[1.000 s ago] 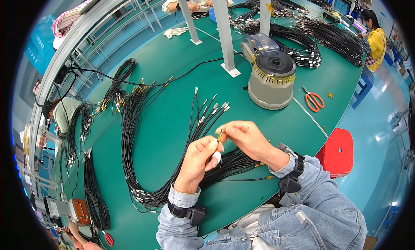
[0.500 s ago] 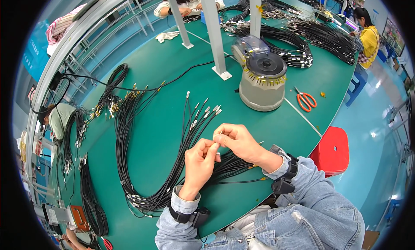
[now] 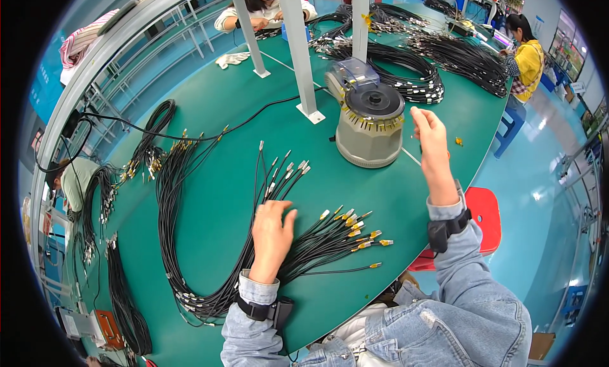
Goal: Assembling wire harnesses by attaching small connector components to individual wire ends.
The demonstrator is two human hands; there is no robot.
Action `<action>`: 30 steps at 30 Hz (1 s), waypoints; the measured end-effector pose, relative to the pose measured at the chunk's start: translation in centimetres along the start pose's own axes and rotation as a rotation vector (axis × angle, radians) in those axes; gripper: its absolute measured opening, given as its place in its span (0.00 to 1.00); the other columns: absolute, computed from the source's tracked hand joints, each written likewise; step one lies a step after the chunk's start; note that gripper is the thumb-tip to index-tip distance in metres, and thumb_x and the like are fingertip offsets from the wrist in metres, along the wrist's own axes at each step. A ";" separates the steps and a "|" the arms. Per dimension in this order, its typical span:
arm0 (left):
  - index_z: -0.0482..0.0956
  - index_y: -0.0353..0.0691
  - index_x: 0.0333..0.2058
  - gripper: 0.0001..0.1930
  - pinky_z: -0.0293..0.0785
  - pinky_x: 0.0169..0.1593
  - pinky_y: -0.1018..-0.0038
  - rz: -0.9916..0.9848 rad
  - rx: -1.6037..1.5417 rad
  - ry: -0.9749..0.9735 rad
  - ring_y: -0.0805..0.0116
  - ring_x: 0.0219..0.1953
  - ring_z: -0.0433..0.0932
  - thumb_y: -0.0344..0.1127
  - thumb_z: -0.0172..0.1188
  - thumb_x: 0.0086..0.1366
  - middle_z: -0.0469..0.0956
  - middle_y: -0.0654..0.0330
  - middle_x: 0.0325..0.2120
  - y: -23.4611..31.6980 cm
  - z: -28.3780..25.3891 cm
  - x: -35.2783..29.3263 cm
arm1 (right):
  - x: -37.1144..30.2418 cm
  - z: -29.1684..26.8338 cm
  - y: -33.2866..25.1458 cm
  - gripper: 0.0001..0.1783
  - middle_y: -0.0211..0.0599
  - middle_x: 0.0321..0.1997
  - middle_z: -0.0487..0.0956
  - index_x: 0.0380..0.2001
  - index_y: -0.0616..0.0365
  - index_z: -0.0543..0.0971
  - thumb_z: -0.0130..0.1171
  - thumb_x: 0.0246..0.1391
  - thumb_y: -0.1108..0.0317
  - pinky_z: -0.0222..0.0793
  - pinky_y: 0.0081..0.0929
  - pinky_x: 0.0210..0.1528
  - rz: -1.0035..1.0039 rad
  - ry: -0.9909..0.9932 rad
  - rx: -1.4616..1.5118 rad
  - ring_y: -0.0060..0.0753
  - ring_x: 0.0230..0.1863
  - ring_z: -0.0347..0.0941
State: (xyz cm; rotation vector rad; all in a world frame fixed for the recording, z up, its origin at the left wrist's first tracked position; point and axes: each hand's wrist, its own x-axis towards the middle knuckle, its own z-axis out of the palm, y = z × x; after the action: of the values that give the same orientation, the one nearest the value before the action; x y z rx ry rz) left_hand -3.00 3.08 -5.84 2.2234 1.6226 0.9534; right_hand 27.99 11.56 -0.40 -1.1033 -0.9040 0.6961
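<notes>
- Both hands have parted since the earlier frame, where they met over the cables: the right hand point(image 3: 432, 148) is now up beside the tape dispenser point(image 3: 368, 142), and the left hand point(image 3: 271, 234) has dropped lower. The whole view has shifted a little too.
- Left hand: half spread above the black cable bundle point(image 3: 170, 230), thumb clear of the curled fingers, nothing seen in its grasp. Whether it touches the cables cannot be told.
- Right hand: fingers loosely bent just beside the dispenser's wheel, where short yellow tape strips point(image 3: 368, 124) stick out around the rim. No strip shows clearly between the fingers, so I cannot tell whether one is pinched.
- Main cable bundle: lies in a wide U on the green bench point(image 3: 216, 240), left of and under the left hand.
- Progress, as I judge it: a cluster of yellow-wrapped ends point(image 3: 355, 232) right of the left hand looks done, along with one lone end point(image 3: 376, 265) nearer the bench edge.
- White-tagged ends point(image 3: 295, 172) beyond the left hand show little or no yellow, so they look left to do; their number is hard to count.
- Scissors point(image 3: 448, 155) are mostly hidden behind the right hand.
</notes>
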 end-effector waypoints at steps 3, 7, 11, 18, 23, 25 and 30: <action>0.75 0.36 0.35 0.11 0.68 0.42 0.66 -0.019 0.188 0.120 0.56 0.38 0.71 0.27 0.61 0.51 0.73 0.54 0.33 -0.8 -0.3 0.3 | 1.4 -1.0 0.4 0.08 0.21 0.25 0.71 0.27 0.56 0.77 0.58 0.51 0.63 0.55 0.15 0.32 0.215 -0.132 -0.124 0.14 0.26 0.60; 0.74 0.37 0.36 0.12 0.68 0.40 0.65 -0.038 0.416 0.243 0.55 0.36 0.71 0.26 0.61 0.51 0.72 0.55 0.31 -1.6 -0.3 0.1 | 1.8 -1.1 1.5 0.09 0.22 0.25 0.71 0.27 0.55 0.77 0.60 0.50 0.61 0.55 0.17 0.34 0.222 -0.294 -0.060 0.15 0.28 0.61; 0.74 0.37 0.34 0.10 0.68 0.38 0.64 -0.073 0.447 0.260 0.55 0.34 0.71 0.26 0.61 0.51 0.72 0.56 0.29 -2.6 -0.1 0.1 | 1.7 -0.5 0.9 0.07 0.22 0.25 0.72 0.26 0.56 0.77 0.60 0.50 0.64 0.55 0.16 0.33 0.170 -0.275 -0.027 0.15 0.29 0.62; 0.71 0.37 0.30 0.08 0.68 0.37 0.64 -0.208 0.364 0.155 0.55 0.33 0.71 0.28 0.60 0.52 0.71 0.55 0.27 -3.6 0.1 0.0 | -1.0 1.8 -2.7 0.04 0.26 0.28 0.72 0.28 0.61 0.75 0.55 0.52 0.72 0.60 0.18 0.37 -0.010 -0.369 0.317 0.17 0.31 0.64; 0.71 0.36 0.30 0.06 0.69 0.31 0.69 -0.034 0.429 0.335 0.63 0.27 0.72 0.27 0.59 0.54 0.74 0.58 0.25 -3.1 -0.5 0.4 | -4.3 3.6 -2.1 0.04 0.27 0.30 0.72 0.29 0.62 0.74 0.54 0.53 0.73 0.61 0.18 0.39 0.024 -0.497 0.298 0.18 0.32 0.65; 0.71 0.34 0.31 0.05 0.68 0.28 0.73 -0.296 -0.098 0.245 0.69 0.23 0.71 0.26 0.57 0.56 0.74 0.60 0.23 -2.5 -0.9 0.6 | -5.6 4.4 -1.5 0.04 0.27 0.29 0.72 0.28 0.62 0.74 0.54 0.53 0.72 0.61 0.17 0.39 0.132 -0.563 0.305 0.18 0.32 0.65; 0.73 0.32 0.37 0.06 0.62 0.21 0.83 -0.386 -0.586 0.133 0.82 0.17 0.66 0.27 0.53 0.61 0.75 0.64 0.20 -0.4 -1.9 1.1 | -8.8 6.6 0.5 0.05 0.26 0.30 0.72 0.28 0.62 0.74 0.55 0.52 0.71 0.61 0.17 0.38 0.269 -0.712 0.307 0.16 0.32 0.65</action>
State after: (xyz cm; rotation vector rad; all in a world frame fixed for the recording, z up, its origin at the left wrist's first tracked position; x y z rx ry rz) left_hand -4.30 3.85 -4.17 1.4305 1.4921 1.2721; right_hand 18.00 7.27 -2.01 -0.7013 -1.1991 1.4534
